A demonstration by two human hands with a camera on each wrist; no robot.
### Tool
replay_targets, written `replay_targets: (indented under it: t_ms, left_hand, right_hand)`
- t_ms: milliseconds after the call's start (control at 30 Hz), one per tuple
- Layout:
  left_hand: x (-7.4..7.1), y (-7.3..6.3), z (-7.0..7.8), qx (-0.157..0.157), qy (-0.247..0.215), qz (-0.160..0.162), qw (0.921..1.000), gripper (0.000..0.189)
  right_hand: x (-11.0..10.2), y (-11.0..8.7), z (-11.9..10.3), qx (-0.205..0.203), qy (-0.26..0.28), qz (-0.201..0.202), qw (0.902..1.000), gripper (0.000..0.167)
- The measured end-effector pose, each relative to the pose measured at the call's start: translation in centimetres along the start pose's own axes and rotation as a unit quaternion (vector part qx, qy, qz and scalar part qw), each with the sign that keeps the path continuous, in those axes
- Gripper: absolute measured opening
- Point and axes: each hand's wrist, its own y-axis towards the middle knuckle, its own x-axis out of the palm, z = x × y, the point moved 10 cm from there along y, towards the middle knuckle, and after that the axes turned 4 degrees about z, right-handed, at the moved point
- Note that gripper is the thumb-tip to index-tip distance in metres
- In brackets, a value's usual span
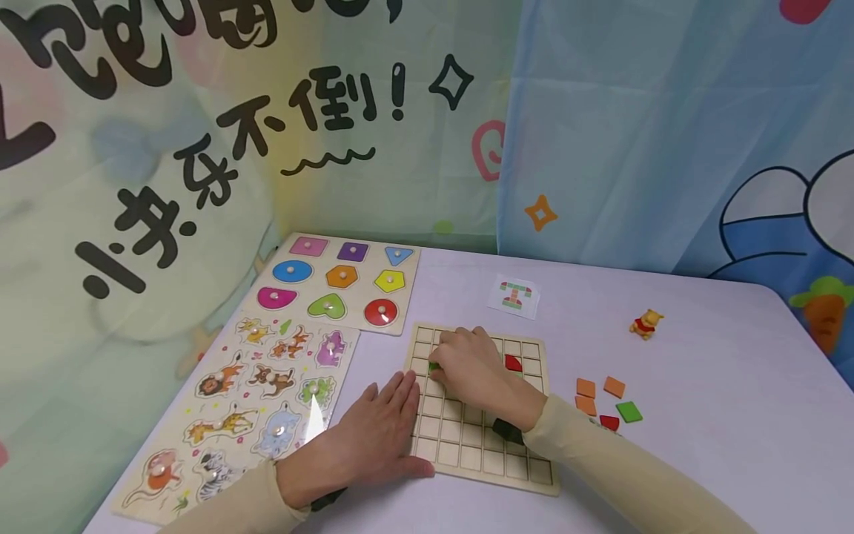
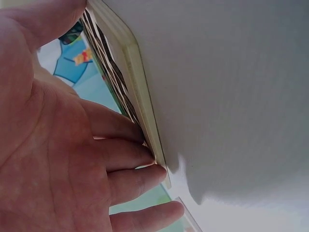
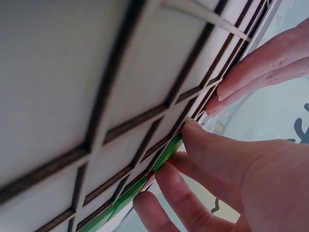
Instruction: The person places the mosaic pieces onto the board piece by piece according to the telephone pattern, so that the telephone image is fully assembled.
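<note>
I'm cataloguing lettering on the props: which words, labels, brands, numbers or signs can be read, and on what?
"快乐不倒!": black lettering on the left-hand backdrop.
Larger line above it, same backdrop: cut off at the top, not reliably readable.
Black strokes, right wrist view: fragments, unreadable.
Grid board, pattern card, shape puzzle, animal puzzle: no lettering I can make out.
</note>
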Motion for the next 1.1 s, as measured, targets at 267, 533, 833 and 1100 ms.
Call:
replay_targets:
  t_ms: [267, 533, 833, 1100]
  left_hand:
    - [0.0, 0.1, 0.0, 0.003, -0.001, 0.002, 1.0000, 0.107]
    - [0.0, 0.2, 0.0, -0.001, -0.010, 0.003, 0.9999, 0.108]
    - [0.1, 0.2, 0.2, 0.005, -0.029, -0.001, 0.9996, 0.107]
    - [0.3, 0.1, -0.1, 0.002, -0.041, 0.000, 0.9991, 0.107]
  right_hand:
    - [-0.5, -0.4, 0.2, 0.006, 0.015, -0.010, 0.9998, 0.011]
    - [-3.4, -2.8, 2.7, 0.020, 0.004, 0.037, 0.9991, 0.027]
    - [-6.1, -9.3, 9.6, 0.109, -0.006, 0.063, 0.9920, 0.033]
    - [-6.3, -15.4, 15.0, 0.229, 0.003, 0.018, 0.9732, 0.041]
